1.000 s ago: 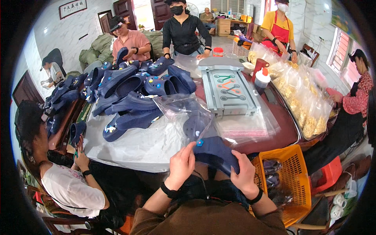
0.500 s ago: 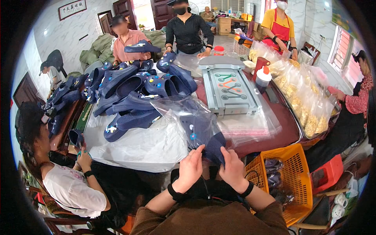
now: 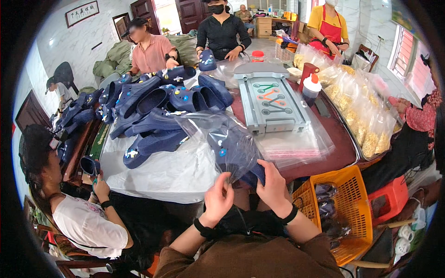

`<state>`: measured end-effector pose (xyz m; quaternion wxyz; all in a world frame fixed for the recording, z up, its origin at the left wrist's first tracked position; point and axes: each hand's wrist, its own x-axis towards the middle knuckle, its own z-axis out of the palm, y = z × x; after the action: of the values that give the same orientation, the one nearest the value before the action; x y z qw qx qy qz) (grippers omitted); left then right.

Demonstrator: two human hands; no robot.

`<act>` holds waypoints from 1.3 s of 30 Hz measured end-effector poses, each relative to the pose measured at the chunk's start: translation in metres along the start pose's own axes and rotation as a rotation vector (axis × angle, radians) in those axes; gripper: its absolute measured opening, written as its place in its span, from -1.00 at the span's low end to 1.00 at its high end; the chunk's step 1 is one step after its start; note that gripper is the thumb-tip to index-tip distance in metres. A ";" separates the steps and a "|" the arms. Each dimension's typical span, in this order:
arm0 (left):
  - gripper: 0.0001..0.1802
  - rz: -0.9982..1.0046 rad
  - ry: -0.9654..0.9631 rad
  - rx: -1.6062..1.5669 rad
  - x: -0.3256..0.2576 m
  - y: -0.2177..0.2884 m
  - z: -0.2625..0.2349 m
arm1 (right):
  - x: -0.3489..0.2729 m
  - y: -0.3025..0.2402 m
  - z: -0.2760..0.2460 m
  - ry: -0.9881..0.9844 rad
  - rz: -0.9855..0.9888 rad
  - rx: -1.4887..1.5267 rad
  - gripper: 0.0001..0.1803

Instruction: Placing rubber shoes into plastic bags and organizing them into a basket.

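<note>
We have 1 navy clog [image 3: 230, 150] at the worktop's [image 3: 301, 172] near edge, in front of our body, toe pointing away and mostly inside a clear bag [image 3: 199, 124]. Left hand [image 3: 218, 197]: fingers pinched together on the bag's gathered near edge. Right hand [image 3: 273, 185]: fingers closed at the clog's heel end; bag film seems to run under them too, exact grip hard to tell. Progress, as we judge it: toe and upper are covered, heel sits at the mouth, closure not done. The pile [image 3: 153, 99] beyond lies loose and unbagged, so plenty left; dark shoes [image 3: 326, 208] in the orange crate [image 3: 356, 192] look wrapped, though glare makes that unsure. Materials: clog reads as matte moulded foam, rounded toe, blue flower charm on top; bag is thin, glossy, creased, flaring loosely past the toe. White sheet [image 3: 174, 171] under the pile is wrinkled, plastic-looking; maroon cover shows to the right. Flat bags [image 3: 320, 147], clear with a pinkish strip, lie under a rigid grey plastic panel [image 3: 273, 120] with coloured link shapes. Crate is stiff lattice plastic, standing beside our right hand, not touching it.
</note>
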<state>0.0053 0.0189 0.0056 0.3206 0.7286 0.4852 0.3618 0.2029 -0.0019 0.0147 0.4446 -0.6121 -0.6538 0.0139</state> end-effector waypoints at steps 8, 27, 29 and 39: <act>-0.05 0.021 0.202 0.093 0.011 -0.057 0.018 | -0.004 0.002 -0.003 0.077 0.024 0.120 -0.35; -0.37 -0.148 0.130 0.230 -0.002 -0.027 -0.012 | -0.013 -0.010 -0.002 -0.397 -0.070 0.177 -0.03; -0.13 -0.094 0.375 0.174 0.000 -0.030 -0.014 | -0.011 0.006 -0.006 -0.443 -0.090 0.223 0.03; -0.48 0.091 0.234 0.024 0.006 -0.019 -0.010 | 0.017 0.019 0.006 -0.332 -0.319 0.014 0.08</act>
<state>-0.0105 0.0316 -0.0030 0.2365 0.7065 0.4899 0.4527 0.2170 0.0197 0.0100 0.3319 -0.4872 -0.8063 0.0483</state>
